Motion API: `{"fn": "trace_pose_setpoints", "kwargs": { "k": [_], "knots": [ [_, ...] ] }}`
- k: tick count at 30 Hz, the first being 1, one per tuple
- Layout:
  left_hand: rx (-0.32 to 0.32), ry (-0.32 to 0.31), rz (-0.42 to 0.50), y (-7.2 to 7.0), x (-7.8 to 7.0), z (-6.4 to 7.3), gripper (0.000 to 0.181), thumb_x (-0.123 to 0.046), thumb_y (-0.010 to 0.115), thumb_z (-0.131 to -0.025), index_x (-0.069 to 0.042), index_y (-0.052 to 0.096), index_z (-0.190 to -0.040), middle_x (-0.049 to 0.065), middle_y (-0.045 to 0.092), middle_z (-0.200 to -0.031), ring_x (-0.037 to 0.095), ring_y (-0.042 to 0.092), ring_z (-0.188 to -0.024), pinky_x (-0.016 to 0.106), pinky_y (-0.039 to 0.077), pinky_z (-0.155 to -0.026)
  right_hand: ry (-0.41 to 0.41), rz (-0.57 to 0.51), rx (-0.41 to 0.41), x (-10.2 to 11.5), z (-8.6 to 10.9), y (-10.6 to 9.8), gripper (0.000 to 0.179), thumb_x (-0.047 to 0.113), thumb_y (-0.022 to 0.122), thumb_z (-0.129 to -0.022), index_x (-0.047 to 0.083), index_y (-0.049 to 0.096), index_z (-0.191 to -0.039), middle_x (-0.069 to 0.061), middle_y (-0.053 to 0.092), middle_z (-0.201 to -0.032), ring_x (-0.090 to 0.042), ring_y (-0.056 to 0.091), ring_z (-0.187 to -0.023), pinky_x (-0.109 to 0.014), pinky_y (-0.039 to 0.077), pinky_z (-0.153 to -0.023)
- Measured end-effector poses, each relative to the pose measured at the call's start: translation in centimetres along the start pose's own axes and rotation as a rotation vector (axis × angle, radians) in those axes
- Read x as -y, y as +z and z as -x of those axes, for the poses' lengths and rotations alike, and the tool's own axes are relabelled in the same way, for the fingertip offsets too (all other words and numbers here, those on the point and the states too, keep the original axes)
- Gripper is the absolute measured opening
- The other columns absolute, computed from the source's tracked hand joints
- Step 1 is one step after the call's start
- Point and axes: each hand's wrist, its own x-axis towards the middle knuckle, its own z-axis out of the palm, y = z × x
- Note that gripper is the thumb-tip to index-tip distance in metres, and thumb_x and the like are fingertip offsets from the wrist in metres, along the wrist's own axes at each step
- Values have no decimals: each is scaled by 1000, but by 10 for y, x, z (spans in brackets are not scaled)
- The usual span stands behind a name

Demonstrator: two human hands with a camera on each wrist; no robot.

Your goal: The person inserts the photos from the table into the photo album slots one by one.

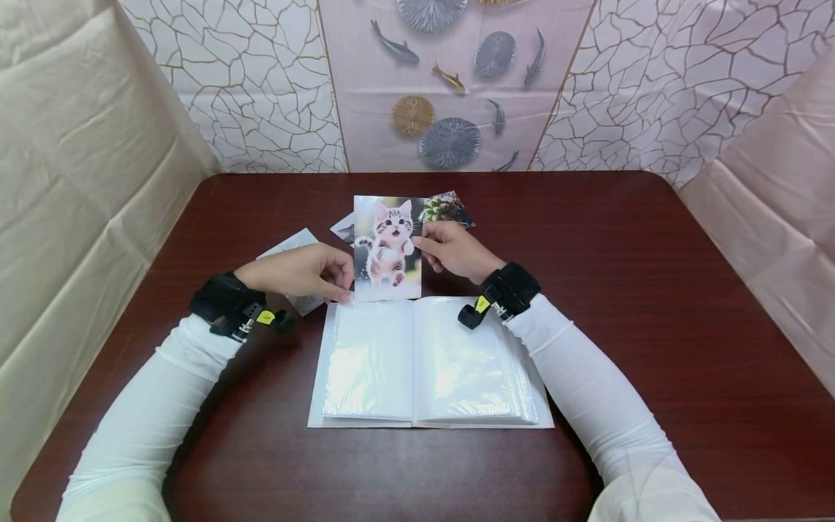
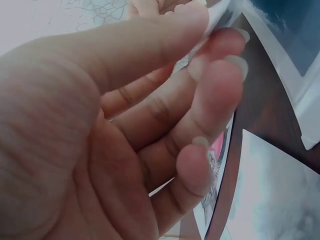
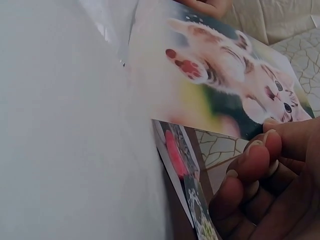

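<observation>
A kitten photo (image 1: 389, 250) stands at the top edge of an open photo album (image 1: 315, 406), its bottom edge at the mouth of the left page's clear plastic sleeve (image 1: 370, 355). My right hand (image 1: 457, 250) pinches the photo's right edge between thumb and fingers; the right wrist view shows this grip on the kitten photo (image 3: 225, 75) close up. At the photo's lower left corner, my left hand (image 1: 306, 272) pinches the upper corner of the sleeve. In the left wrist view, a thin, translucent sheet edge (image 2: 225, 14) shows between thumb and index finger.
Behind the kitten photo lie more loose photos, one with green plants (image 1: 445, 209) to the right. Another pale photo (image 1: 305, 303) lies under and beside my left hand. All rest on a dark red-brown table (image 1: 652, 326), with patterned cloth (image 1: 248, 87) hanging behind it.
</observation>
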Motion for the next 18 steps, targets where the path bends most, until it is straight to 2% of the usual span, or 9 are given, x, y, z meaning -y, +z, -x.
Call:
{"fn": "trace_pose_setpoints", "kwargs": {
  "k": [4,8,14,18],
  "knots": [
    [-15,-25,46,-1,-2,1,33,-15,78,-90,-9,46,-85,2,64,-75,15,66,-78,25,48,-67,9,-14,-1,0,0,2,27,21,50,-108,6,50,-85,-3,46,-70,-17,44,-61,-33,37,-60],
    [-26,-30,65,-1,-2,1,41,-12,78,-90,-9,37,-82,5,74,-83,17,72,-90,25,50,-69,9,-25,3,0,0,4,27,20,50,-108,6,50,-85,-3,47,-70,-18,44,-62,-33,39,-62],
    [-40,-53,130,-1,-2,0,41,-8,77,-89,-8,37,-90,9,77,-94,20,72,-83,29,53,-68,12,-54,-4,0,-1,5,29,20,48,-109,6,48,-83,-4,47,-71,-17,43,-61,-31,39,-62],
    [-30,-53,151,-2,-2,2,44,-7,77,-89,-8,34,-91,11,77,-95,21,70,-79,29,51,-66,11,-63,7,0,-1,7,29,21,48,-109,7,48,-84,-3,46,-71,-17,43,-61,-29,38,-61]
  ]
}}
